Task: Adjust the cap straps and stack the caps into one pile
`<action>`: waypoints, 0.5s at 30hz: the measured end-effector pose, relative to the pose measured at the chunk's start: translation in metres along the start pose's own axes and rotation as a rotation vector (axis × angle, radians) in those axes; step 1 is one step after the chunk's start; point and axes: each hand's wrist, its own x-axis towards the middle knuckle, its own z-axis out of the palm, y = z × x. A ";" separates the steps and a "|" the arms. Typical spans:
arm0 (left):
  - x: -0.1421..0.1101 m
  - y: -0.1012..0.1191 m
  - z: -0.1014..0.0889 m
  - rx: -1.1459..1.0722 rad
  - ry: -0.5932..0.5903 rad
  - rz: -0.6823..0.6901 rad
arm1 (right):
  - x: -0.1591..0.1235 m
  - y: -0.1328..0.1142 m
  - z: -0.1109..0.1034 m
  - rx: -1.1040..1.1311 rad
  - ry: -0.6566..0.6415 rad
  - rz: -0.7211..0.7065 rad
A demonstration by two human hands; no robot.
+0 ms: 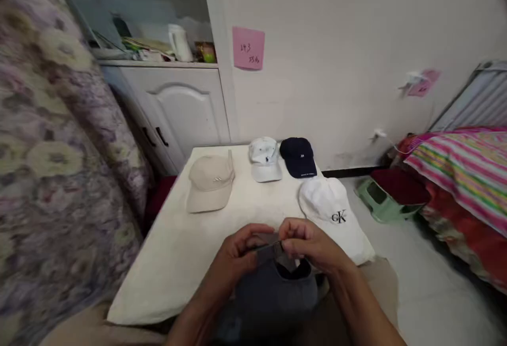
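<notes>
Both my hands grip a dark grey cap [273, 290] over the near edge of the white-covered table [178, 261]. My left hand [237, 259] and my right hand [311, 245] are closed in pinches on the cap's back strap [268, 250], fingertips nearly touching. A white cap with black letters [327, 203] lies just beyond my right hand. Farther back sit a beige cap [209, 179], a pale white cap [264, 158] and a navy cap [298, 157].
A flowered curtain [51, 150] hangs close on the left. A white cabinet [178, 105] stands behind the table, a pink note [247, 47] on the wall. At right, a green stool [382, 198] on the floor and a bed with striped bedding [467, 171].
</notes>
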 end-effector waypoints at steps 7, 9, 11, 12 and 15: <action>-0.005 0.010 0.004 0.086 0.042 -0.007 | 0.001 -0.004 0.004 -0.029 -0.002 0.013; -0.007 0.011 0.003 0.099 0.038 -0.026 | 0.001 -0.004 0.006 -0.055 0.014 0.016; -0.007 0.011 0.003 0.120 0.006 -0.051 | 0.001 -0.005 0.007 -0.094 0.024 0.002; -0.007 0.011 0.003 0.117 -0.008 -0.063 | 0.001 -0.005 0.008 -0.119 0.031 -0.012; -0.006 0.008 0.004 0.047 -0.006 -0.094 | -0.001 -0.006 0.011 -0.248 0.070 -0.089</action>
